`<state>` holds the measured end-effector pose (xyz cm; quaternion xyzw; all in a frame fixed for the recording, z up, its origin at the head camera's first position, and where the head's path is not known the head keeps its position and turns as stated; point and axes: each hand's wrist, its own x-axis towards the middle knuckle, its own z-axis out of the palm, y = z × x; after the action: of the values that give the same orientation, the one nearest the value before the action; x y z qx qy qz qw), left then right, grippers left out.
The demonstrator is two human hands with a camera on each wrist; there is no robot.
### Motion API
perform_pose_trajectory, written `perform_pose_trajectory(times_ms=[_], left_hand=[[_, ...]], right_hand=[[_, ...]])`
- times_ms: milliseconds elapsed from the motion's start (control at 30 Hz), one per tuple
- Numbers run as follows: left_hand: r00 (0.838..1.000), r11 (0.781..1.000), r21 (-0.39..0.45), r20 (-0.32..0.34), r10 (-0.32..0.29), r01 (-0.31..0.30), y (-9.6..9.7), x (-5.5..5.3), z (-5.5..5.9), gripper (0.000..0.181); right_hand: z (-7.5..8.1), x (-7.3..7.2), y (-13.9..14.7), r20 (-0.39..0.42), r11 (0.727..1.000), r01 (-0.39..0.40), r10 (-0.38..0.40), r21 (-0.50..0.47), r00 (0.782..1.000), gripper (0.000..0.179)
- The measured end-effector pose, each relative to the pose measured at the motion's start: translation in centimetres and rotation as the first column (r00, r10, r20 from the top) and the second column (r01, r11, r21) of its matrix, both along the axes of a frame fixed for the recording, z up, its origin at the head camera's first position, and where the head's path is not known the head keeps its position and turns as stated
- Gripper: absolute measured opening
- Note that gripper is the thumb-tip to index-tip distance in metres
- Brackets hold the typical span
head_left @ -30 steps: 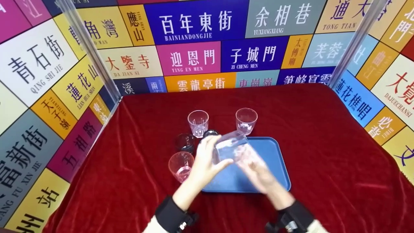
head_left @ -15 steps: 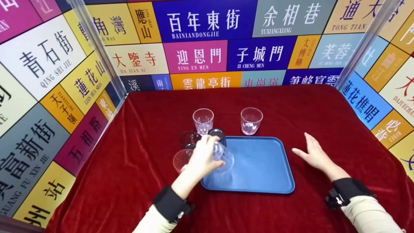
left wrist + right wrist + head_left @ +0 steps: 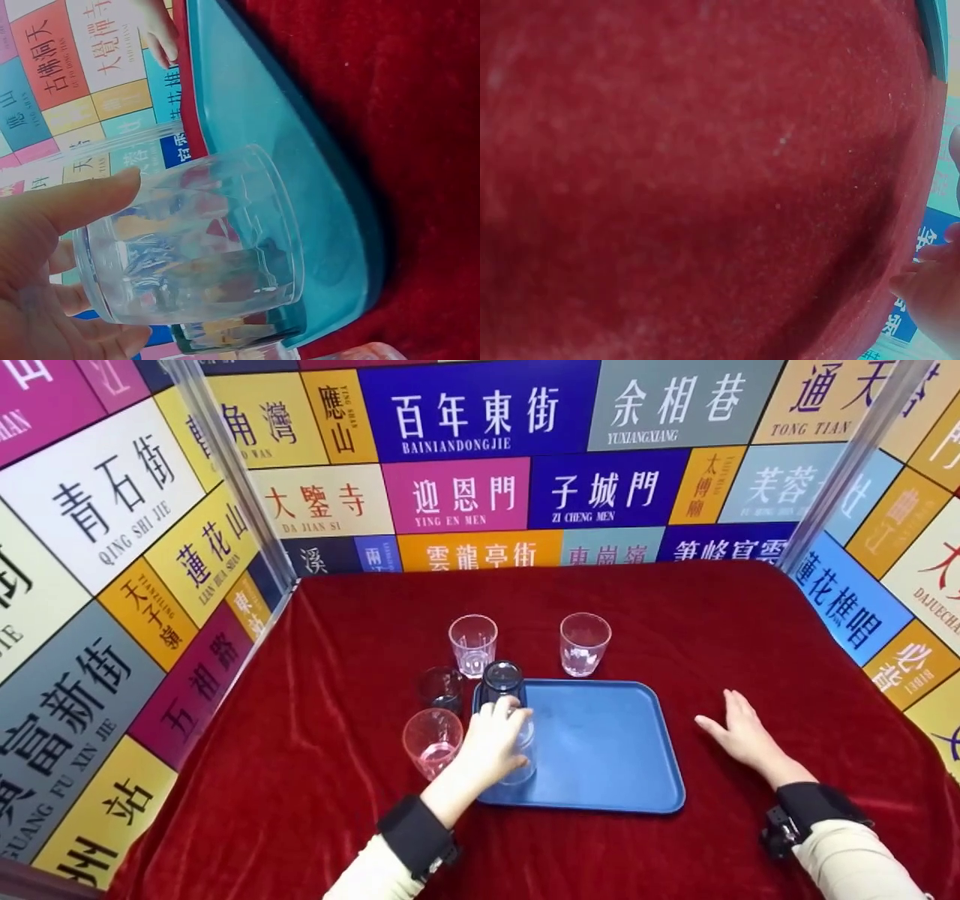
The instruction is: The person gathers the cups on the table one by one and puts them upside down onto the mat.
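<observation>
My left hand (image 3: 491, 742) grips a clear glass (image 3: 526, 757) near its base, thumb on one side and fingers on the other. In the left wrist view the clear glass (image 3: 195, 240) is upside down, its rim toward the blue tray (image 3: 600, 742). Right behind this hand a dark glass (image 3: 502, 682) stands upside down at the tray's far left corner. To the right of the tray my right hand (image 3: 746, 735) hovers with spread fingers, holding nothing. Only part of the right hand (image 3: 934, 292) shows in the right wrist view.
Left of the tray are a pinkish glass (image 3: 433, 741) and another dark glass (image 3: 441, 690). Two clear glasses, one at the back left (image 3: 473, 645) and one behind the tray (image 3: 585, 643), stand upright on the red cloth (image 3: 337, 675). Sign-covered panels (image 3: 480, 495) enclose the table.
The right hand has left the clear glass and moved off to the right. My left hand has brought the glass down, upside down, to the tray's left side, in front of the dark glass.
</observation>
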<state>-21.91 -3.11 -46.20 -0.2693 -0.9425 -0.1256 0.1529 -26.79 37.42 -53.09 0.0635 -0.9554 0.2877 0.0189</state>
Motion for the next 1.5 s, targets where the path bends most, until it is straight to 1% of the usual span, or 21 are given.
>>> perform_pose_trajectory(times_ms=[267, 433, 567, 767, 900, 1000, 1067, 1133, 1167, 1233, 1300, 1333, 1367, 1433, 1500], left_hand=[[0.999, 0.999, -0.022, -0.023, 0.023, -0.023, 0.0, 0.2, -1.1, 0.062], [0.999, 0.999, -0.025, -0.018, 0.040, -0.040, -0.1, 0.3, -1.6, 0.063], [0.999, 0.999, -0.013, -0.012, 0.051, -0.051, -0.1, 0.3, -1.9, 0.063], [0.998, 0.998, -0.012, 0.003, 0.067, -0.067, -0.1, 0.1, -2.0, 0.064], [0.997, 0.997, -0.007, 0.028, 0.072, -0.072, -0.1, 0.0, -1.9, 0.065], [0.998, 0.999, 0.017, 0.046, 0.051, -0.052, -0.3, 0.2, -1.6, 0.068], [0.998, 0.998, 0.059, 0.052, 0.022, -0.025, -0.9, 0.3, -1.0, 0.071], [0.999, 0.993, 0.121, 0.036, -0.007, 0.002, -1.9, 0.4, -0.2, 0.071], [1.000, 0.988, 0.157, 0.025, -0.012, 0.008, -2.6, 0.4, 0.3, 0.070], [1.000, 0.968, 0.252, 0.009, -0.010, 0.007, -4.5, 0.1, 1.1, 0.066], [1.000, 0.936, 0.352, 0.005, 0.012, -0.013, -6.6, -0.3, 1.6, 0.062], [1.000, 0.915, 0.402, 0.017, 0.022, -0.027, -7.8, -0.5, 1.8, 0.061], [0.999, 0.892, 0.450, 0.043, 0.027, -0.043, -8.9, -0.7, 1.8, 0.062], [0.994, 0.843, 0.531, 0.110, 0.027, -0.082, -11.2, -0.9, 1.5, 0.066], [0.980, 0.807, 0.575, 0.200, 0.019, -0.133, -13.3, -0.7, 0.9, 0.073]], right_hand=[[-0.1, -0.2, -0.4, -0.020, 1.000, -0.019, 0.019, -0.015, 1.000, 0.075], [-0.1, -0.4, -0.3, -0.042, 0.999, -0.033, 0.033, 0.009, 0.999, 0.075], [-0.3, -0.4, -0.2, -0.058, 0.999, -0.041, 0.043, 0.030, 0.997, 0.076], [-0.6, -0.5, 0.0, -0.053, 0.999, -0.038, 0.039, 0.027, 0.998, 0.078], [-0.6, -0.7, 0.1, -0.048, 1.000, -0.026, 0.027, 0.016, 0.998, 0.079], [-0.7, -0.7, 0.0, -0.052, 1.000, -0.021, 0.021, 0.001, 0.998, 0.079], [-0.8, -0.7, 0.0, -0.055, 1.000, -0.021, 0.020, -0.010, 0.998, 0.079], [-1.0, -0.6, 0.3, -0.073, 1.000, -0.020, 0.018, -0.024, 0.997, 0.080], [-1.0, -0.5, 0.4, -0.068, 0.999, -0.020, 0.018, -0.030, 0.998, 0.081], [-0.9, -0.4, 0.7, -0.055, 0.999, -0.016, 0.015, -0.033, 0.998, 0.082], [-0.7, -0.2, 1.1, -0.043, 0.999, -0.010, 0.009, -0.031, 0.999, 0.083], [-0.6, -0.2, 1.2, -0.034, 1.000, -0.003, 0.002, -0.026, 0.999, 0.082], [-0.4, -0.1, 1.4, -0.015, 1.000, 0.000, 0.000, -0.024, 1.000, 0.082], [-0.4, 0.0, 1.5, -0.012, 1.000, 0.005, -0.005, -0.022, 1.000, 0.082], [-0.5, 0.1, 1.4, -0.010, 1.000, 0.006, -0.007, -0.021, 1.000, 0.082]])
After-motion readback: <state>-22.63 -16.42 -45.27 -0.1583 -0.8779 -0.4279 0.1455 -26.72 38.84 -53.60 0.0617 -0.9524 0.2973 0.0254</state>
